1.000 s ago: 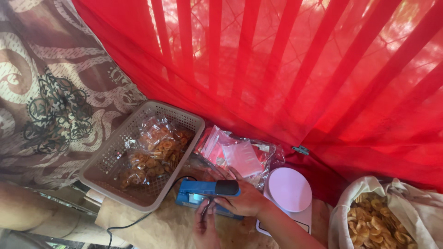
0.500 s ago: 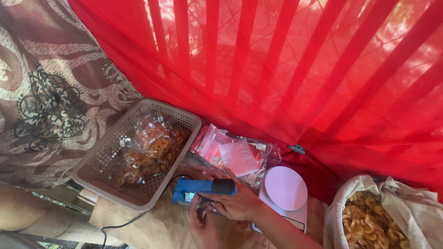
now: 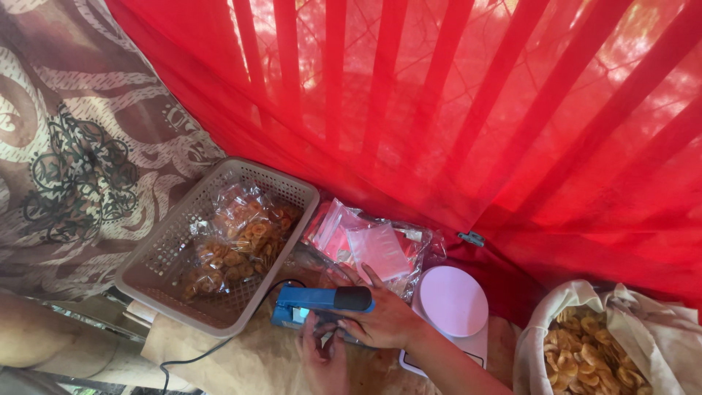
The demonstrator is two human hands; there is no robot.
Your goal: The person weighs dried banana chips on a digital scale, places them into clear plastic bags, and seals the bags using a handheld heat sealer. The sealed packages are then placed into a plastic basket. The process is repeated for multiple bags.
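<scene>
The right hand (image 3: pixel 384 322) lies closed over the black grip of a blue heat sealer (image 3: pixel 311 303), pressing it down. Just beneath it the left hand (image 3: pixel 325 358) pinches a clear bag at the sealer's mouth. Up and left of both hands, a beige basket (image 3: pixel 157 256) holds packed bags of chips (image 3: pixel 238 245). Far right, a white sack (image 3: pixel 658 329) holds loose chips (image 3: pixel 581 358). A white scale (image 3: pixel 453 303) sits just right of the right hand.

A home snack-packing corner: beside the kitchen scale (image 3: pixel 453 301), bagged chips fill a basket (image 3: pixel 157 260), red curtain (image 3: pixel 453 110) behind.
</scene>
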